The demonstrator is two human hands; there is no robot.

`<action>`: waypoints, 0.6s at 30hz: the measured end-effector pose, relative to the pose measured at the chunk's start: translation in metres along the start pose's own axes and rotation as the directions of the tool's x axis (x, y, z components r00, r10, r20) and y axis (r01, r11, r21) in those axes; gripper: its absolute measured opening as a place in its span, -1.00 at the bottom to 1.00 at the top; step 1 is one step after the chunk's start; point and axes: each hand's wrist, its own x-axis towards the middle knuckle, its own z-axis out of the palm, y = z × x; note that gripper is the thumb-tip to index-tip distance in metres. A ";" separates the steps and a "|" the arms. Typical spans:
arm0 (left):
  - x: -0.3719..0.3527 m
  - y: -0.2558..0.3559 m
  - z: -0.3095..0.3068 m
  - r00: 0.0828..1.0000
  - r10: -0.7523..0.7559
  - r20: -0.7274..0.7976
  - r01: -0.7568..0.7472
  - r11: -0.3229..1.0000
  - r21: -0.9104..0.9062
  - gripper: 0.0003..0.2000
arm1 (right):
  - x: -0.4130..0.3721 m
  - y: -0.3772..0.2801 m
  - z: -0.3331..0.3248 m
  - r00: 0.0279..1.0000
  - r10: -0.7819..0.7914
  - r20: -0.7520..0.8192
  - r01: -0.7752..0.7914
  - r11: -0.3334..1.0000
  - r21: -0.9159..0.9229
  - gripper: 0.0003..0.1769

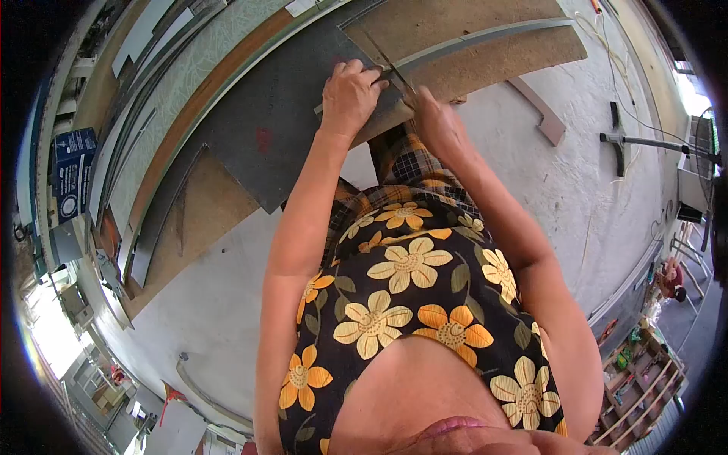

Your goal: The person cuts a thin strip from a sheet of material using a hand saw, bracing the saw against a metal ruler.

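Note:
My right hand [438,127] is closed around the near end of a tool with a long, thin metal blade [390,64]; its handle is hidden in the fist. The blade points away from me and crosses a long grey strip [485,38]. My left hand [350,98] is just left of the blade, fingers curled and pressed on the strip close to the crossing. Under both hands lie a dark grey sheet [262,114] with red marks and a brown board [508,61].
More long sheets and strips [189,91] lie stacked at the left, near a blue box [74,171]. On the pale floor to the right are a notched flat piece [540,114] and a stand's dark base [618,140]. A person [671,279] is far off at the right.

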 end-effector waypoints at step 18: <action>-0.001 -0.003 0.001 0.999 -0.021 0.041 0.022 1.000 -0.010 -0.74 | -0.046 0.034 0.011 0.999 0.028 0.031 -0.029 0.999 0.036 -0.83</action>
